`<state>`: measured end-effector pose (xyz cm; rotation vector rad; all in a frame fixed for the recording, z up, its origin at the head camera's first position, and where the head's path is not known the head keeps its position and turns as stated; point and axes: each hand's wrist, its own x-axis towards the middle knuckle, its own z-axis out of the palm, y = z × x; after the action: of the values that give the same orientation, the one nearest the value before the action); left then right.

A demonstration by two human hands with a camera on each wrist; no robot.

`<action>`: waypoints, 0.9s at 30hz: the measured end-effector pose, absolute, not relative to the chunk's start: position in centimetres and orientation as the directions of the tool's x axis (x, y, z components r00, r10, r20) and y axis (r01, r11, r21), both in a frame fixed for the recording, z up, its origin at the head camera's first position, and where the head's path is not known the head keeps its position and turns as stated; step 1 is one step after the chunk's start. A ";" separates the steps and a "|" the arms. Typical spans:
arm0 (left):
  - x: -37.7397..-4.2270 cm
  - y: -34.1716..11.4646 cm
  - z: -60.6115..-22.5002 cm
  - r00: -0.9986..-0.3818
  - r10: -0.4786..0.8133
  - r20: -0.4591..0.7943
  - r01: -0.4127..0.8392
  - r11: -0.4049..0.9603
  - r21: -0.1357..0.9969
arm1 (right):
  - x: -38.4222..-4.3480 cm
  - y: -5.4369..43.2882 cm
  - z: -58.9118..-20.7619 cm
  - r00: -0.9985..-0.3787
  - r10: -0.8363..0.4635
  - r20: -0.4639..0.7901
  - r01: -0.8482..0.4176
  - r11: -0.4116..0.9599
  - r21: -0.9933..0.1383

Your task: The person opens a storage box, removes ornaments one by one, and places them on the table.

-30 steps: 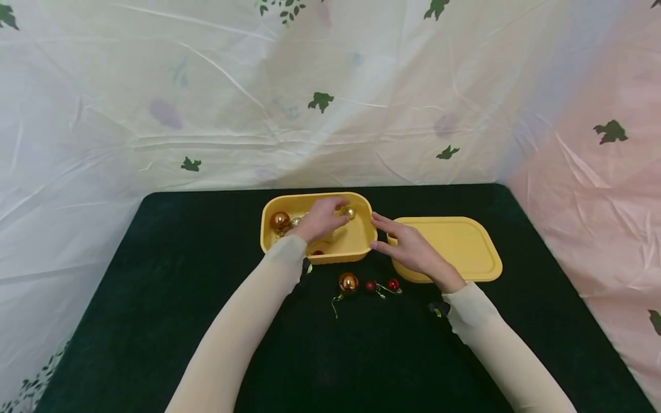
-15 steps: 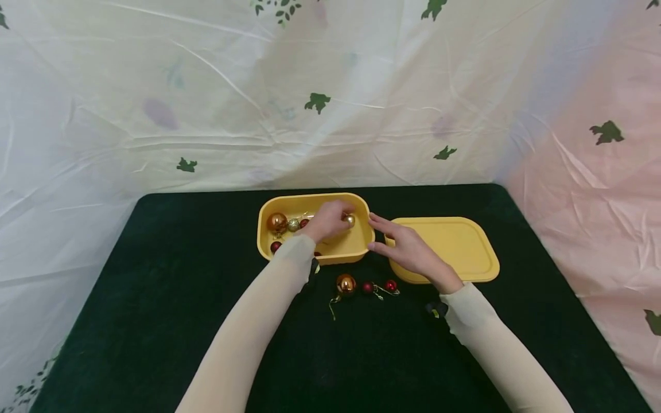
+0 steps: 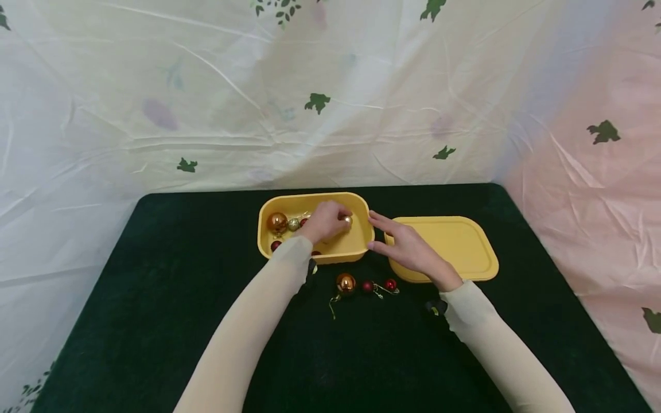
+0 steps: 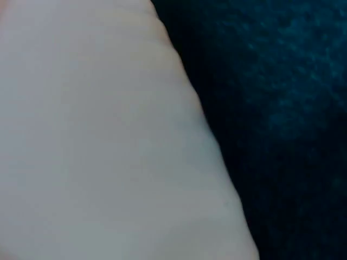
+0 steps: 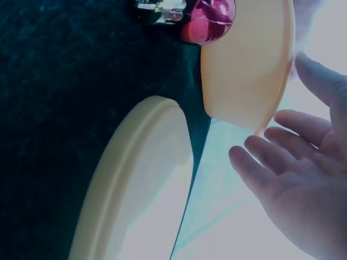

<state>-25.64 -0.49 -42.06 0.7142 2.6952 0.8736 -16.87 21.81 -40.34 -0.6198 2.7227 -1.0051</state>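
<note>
A yellow plastic box [image 3: 356,241] stands at the back of the table with several Christmas baubles inside. My left hand [image 3: 325,222] reaches into it and pinches a small gold bauble [image 3: 348,220] near the right end. At the box's left end lie a large orange-gold bauble [image 3: 277,221], a glittery gold one [image 3: 294,224] and dark red ones [image 3: 276,245]. My right hand [image 3: 410,246] has its fingers extended, the tips at the box's right rim; the right wrist view shows this hand [image 5: 303,157] too. Only the sleeve [image 4: 108,135] and cloth fill the left wrist view.
A yellow lid [image 3: 459,246] lies right of the box, partly under my right hand. In front of the box rest an orange-gold bauble [image 3: 346,283] and two red baubles [image 3: 368,287] with hanging strings. Dark green cloth [image 3: 330,355] covers the table; a printed curtain [image 3: 232,115] hangs behind.
My left hand has moved slightly right and lowered inside the box onto the gold bauble, closing its fingers on it. The right hand has stayed at the box's right rim.
</note>
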 end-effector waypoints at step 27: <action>-18.5 -6.4 -37.3 -0.830 0.504 0.238 0.493 0.465 0.735 | -17.9 22.6 -40.1 -0.904 -0.425 -0.046 -0.296 0.700 -0.650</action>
<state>-18.46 -6.44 -37.25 0.9117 2.6777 1.3370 -17.90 22.64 -40.11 -0.5825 2.7152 -0.9881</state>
